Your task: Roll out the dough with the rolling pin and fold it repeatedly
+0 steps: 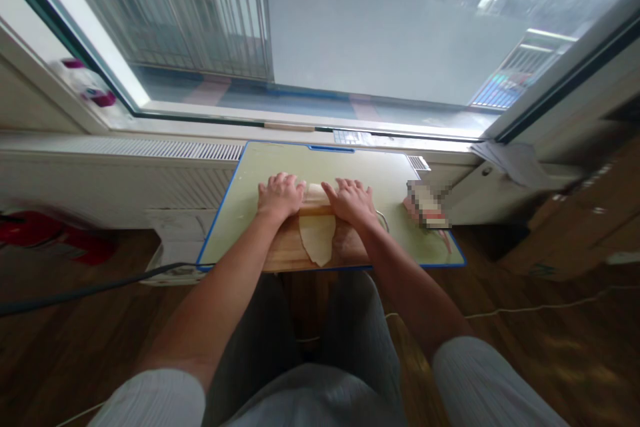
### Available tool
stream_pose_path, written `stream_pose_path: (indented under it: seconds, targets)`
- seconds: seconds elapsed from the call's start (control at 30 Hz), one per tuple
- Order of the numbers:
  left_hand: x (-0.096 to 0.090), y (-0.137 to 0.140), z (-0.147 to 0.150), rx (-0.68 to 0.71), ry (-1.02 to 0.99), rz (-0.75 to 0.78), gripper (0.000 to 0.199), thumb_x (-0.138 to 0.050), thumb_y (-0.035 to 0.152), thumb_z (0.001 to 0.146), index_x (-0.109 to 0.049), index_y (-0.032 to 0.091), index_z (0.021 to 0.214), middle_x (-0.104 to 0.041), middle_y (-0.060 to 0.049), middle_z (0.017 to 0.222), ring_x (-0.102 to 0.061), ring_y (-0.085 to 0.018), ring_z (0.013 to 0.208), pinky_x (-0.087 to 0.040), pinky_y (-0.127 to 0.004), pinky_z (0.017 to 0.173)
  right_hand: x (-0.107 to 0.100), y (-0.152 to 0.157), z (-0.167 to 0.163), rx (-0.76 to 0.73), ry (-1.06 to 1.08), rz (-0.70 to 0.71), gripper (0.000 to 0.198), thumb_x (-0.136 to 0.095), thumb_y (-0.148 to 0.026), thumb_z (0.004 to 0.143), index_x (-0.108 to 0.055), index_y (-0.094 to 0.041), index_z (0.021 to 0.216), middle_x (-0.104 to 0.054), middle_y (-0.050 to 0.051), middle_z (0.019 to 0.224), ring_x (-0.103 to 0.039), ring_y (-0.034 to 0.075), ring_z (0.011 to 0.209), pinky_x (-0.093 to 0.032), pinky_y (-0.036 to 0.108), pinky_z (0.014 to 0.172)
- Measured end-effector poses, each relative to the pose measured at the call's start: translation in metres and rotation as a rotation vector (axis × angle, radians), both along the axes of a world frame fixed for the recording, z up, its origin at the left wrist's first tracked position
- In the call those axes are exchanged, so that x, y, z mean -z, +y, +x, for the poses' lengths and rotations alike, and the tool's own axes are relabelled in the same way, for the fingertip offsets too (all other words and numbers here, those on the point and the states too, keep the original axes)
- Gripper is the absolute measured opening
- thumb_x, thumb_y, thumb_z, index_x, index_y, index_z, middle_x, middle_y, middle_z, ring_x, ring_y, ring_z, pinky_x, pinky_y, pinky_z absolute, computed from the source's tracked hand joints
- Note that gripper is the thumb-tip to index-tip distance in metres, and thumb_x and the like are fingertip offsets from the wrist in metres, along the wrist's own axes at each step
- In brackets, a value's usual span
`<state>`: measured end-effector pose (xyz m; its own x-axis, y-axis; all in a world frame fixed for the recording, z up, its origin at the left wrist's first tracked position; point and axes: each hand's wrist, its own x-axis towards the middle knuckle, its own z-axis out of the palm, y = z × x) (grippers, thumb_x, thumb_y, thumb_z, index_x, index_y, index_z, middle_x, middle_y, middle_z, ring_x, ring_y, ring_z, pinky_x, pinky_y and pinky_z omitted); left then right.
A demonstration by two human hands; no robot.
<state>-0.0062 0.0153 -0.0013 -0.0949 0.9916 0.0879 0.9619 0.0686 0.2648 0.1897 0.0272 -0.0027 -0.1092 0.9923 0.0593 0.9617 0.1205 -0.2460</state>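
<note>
A wooden rolling pin (316, 211) lies crosswise over a pale, flattened sheet of dough (319, 240). My left hand (281, 196) presses down on the pin's left part, fingers bent forward over it. On its right part rests my right hand (351, 200), palm down, with its thumb pointing inward toward the dough. Both palms hide the ends of the pin. The dough shows in front of and behind the pin, narrowing to a point near me. Beneath it is a wooden cutting board (284, 252), partly covered by my forearms.
A blue-rimmed, pale green board (240, 203) carries everything. At its right lies a pixelated object (429, 207). A metal loop (383, 219) shows beside my right wrist. Behind are a radiator (190, 147) and a window. A red fire extinguisher (55, 237) is at left; cardboard boxes (575, 227) stand right.
</note>
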Motion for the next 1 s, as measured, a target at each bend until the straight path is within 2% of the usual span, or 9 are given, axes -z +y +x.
stream_pose_path:
  seconds: [0.17, 0.37, 0.53, 0.67, 0.87, 1.0]
  targets:
    - [-0.001, 0.019, -0.002, -0.022, -0.014, -0.005, 0.055, -0.033, 0.051, 0.108, -0.071, 0.023, 0.135, -0.064, -0.016, 0.153, -0.058, -0.036, 0.139, -0.045, -0.059, 0.116, -0.005, 0.018, -0.005, 0.021, 0.037, -0.058, 0.089, -0.019, -0.081, 0.107, -0.057, -0.019, 0.158, -0.056, 0.019, 0.164, -0.045, 0.037, 0.152, -0.025, 0.066, 0.127]
    - [0.001, 0.005, -0.002, 0.027, 0.022, -0.002, 0.057, -0.032, 0.055, 0.108, -0.07, 0.026, 0.139, -0.062, -0.015, 0.156, -0.057, -0.037, 0.139, -0.045, -0.061, 0.116, 0.003, -0.002, -0.002, 0.011, 0.013, 0.041, 0.091, -0.018, -0.08, 0.108, -0.054, -0.015, 0.16, -0.057, 0.02, 0.162, -0.045, 0.038, 0.152, -0.026, 0.064, 0.127]
    - [0.005, -0.028, 0.001, 0.05, 0.048, -0.005, 0.06, -0.03, 0.057, 0.109, -0.063, 0.03, 0.151, -0.055, -0.012, 0.166, -0.049, -0.036, 0.151, -0.037, -0.064, 0.123, 0.007, -0.04, 0.003, -0.006, -0.068, 0.104, 0.084, -0.026, -0.072, 0.111, -0.05, -0.012, 0.163, -0.055, 0.019, 0.165, -0.04, 0.04, 0.156, -0.022, 0.061, 0.13]
    - [0.008, -0.063, 0.006, 0.063, 0.063, 0.058, 0.06, -0.03, 0.055, 0.109, -0.061, 0.03, 0.155, -0.053, -0.011, 0.169, -0.045, -0.034, 0.156, -0.032, -0.064, 0.128, 0.01, -0.079, 0.006, -0.009, -0.068, 0.099, 0.074, -0.027, -0.064, 0.113, -0.05, -0.015, 0.164, -0.048, 0.015, 0.171, -0.034, 0.035, 0.162, -0.02, 0.059, 0.132]
    - [0.016, -0.125, 0.007, 0.112, 0.037, 0.093, 0.066, -0.03, 0.056, 0.11, -0.051, 0.027, 0.165, -0.048, -0.009, 0.173, -0.04, -0.033, 0.162, -0.028, -0.063, 0.132, 0.031, -0.141, 0.018, -0.037, -0.024, 0.19, 0.069, -0.038, -0.058, 0.112, -0.045, -0.017, 0.168, -0.044, 0.015, 0.173, -0.032, 0.034, 0.163, -0.019, 0.058, 0.133]
    - [0.022, -0.144, 0.005, 0.122, 0.043, 0.106, 0.068, -0.031, 0.057, 0.11, -0.042, 0.027, 0.17, -0.043, -0.008, 0.175, -0.036, -0.032, 0.164, -0.021, -0.064, 0.135, 0.04, -0.158, 0.024, -0.068, -0.025, 0.234, 0.072, -0.04, -0.059, 0.112, -0.043, -0.016, 0.169, -0.041, 0.014, 0.175, -0.028, 0.033, 0.165, -0.016, 0.059, 0.134]
